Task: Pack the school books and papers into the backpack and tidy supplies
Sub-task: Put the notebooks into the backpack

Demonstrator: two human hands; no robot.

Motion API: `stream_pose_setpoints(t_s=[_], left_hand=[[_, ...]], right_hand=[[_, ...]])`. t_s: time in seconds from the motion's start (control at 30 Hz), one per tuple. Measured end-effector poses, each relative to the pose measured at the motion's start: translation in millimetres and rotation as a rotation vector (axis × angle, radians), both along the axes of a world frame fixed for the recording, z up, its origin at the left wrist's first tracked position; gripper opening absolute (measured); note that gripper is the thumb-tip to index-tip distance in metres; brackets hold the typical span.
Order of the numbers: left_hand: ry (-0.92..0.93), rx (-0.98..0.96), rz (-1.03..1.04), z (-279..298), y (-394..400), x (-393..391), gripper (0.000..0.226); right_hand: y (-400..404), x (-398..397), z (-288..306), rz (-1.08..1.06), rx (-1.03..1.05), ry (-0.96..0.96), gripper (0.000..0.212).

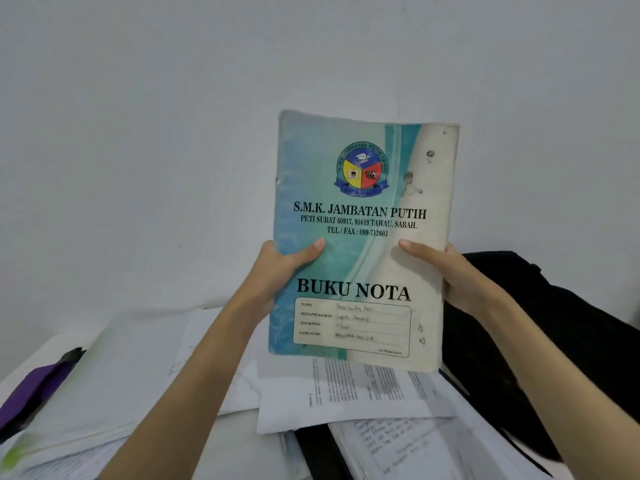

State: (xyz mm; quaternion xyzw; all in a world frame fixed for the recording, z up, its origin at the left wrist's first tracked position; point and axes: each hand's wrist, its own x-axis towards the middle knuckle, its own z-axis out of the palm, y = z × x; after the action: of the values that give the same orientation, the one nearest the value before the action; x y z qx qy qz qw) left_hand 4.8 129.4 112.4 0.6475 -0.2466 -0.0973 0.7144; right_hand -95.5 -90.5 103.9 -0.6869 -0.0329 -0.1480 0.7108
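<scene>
I hold a worn teal and cream notebook [363, 209], titled "BUKU NOTA", upright in front of the white wall, cover facing me. My left hand [277, 271] grips its left edge with the thumb on the cover. My right hand [450, 271] grips its right edge, thumb likewise on the cover. A black backpack [540, 327] lies on the table at the right, partly hidden behind my right arm and the notebook. Loose printed papers [353, 393] lie under the notebook on the white table.
A thick stack of white papers [114, 382] lies at the left, with a purple and black object [38, 382] at its far left edge. Handwritten sheets [408, 441] and a dark folder [318, 452] sit near the front. The wall stands close behind.
</scene>
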Motion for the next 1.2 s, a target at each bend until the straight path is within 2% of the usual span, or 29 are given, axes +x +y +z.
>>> stream_pose_setpoints(t_s=[0.17, 0.27, 0.33, 0.4, 0.5, 0.63, 0.67, 0.73, 0.8, 0.83, 0.9, 0.97, 1.03, 1.1, 1.2], left_hand=[[0.239, 0.089, -0.347, -10.2, -60.6, -23.9, 0.05], [0.321, 0.075, -0.47, -27.8, -115.6, -48.1, 0.04], [0.147, 0.222, -0.475, -46.6, -146.2, -57.3, 0.041], [-0.134, 0.494, -0.562, -70.0, -175.2, -67.6, 0.046], [-0.433, 0.873, -0.713, -107.4, -216.6, -93.3, 0.073], [-0.641, 1.002, -0.757, -138.2, -266.3, -143.1, 0.081], [-0.714, 1.027, -0.729, -143.2, -276.4, -152.3, 0.078], [-0.777, 1.015, -0.627, -150.9, -290.4, -156.6, 0.056], [-0.592, 0.887, -0.505, -158.0, -298.5, -147.2, 0.031], [-0.462, 0.786, -0.411, -160.6, -299.6, -139.1, 0.026], [-0.135, 0.588, -0.127, -160.4, -300.1, -121.7, 0.024], [0.275, 0.361, 0.147, -158.6, -299.3, -102.6, 0.025], [0.607, 0.072, 0.232, -151.4, -293.9, -82.2, 0.028], [0.719, -0.071, 0.294, -138.1, -286.4, -66.2, 0.022], [0.552, 0.008, 0.339, -105.3, -286.7, -62.8, 0.025]], right_hand=[[-37.5, -70.0, -2.5, -0.216, 0.006, 0.022, 0.024], [-75.0, -112.8, 2.7, -0.383, -0.053, 0.039, 0.017], [-97.8, -135.5, 7.9, -0.464, -0.097, 0.035, 0.019], [-126.1, -158.3, 11.5, -0.58, -0.088, 0.018, 0.009], [-175.6, -183.3, 16.8, -0.721, -0.077, 0.004, 0.006], [-242.3, -202.6, 16.5, -0.788, -0.067, 0.006, 0.027], [-255.2, -206.5, 17.4, -0.778, -0.05, 0.005, 0.027], [-277.9, -211.8, 17.8, -0.729, -0.032, 0.0, 0.024], [-294.9, -212.7, 16.4, -0.669, -0.04, 0.003, 0.025], [-302.7, -211.4, 15.2, -0.64, -0.039, 0.007, 0.027], [-314.9, -206.2, 12.9, -0.584, -0.023, 0.016, 0.03], [-323.6, -199.0, 10.1, -0.526, 0.013, 0.021, 0.03], [-325.1, -190.1, 4.7, -0.482, 0.038, 0.028, 0.022], [-324.2, -179.6, -4.8, -0.457, 0.062, 0.04, 0.016], [-321.1, -163.7, -31.7, -0.548, 0.147, 0.074, 0.009]])
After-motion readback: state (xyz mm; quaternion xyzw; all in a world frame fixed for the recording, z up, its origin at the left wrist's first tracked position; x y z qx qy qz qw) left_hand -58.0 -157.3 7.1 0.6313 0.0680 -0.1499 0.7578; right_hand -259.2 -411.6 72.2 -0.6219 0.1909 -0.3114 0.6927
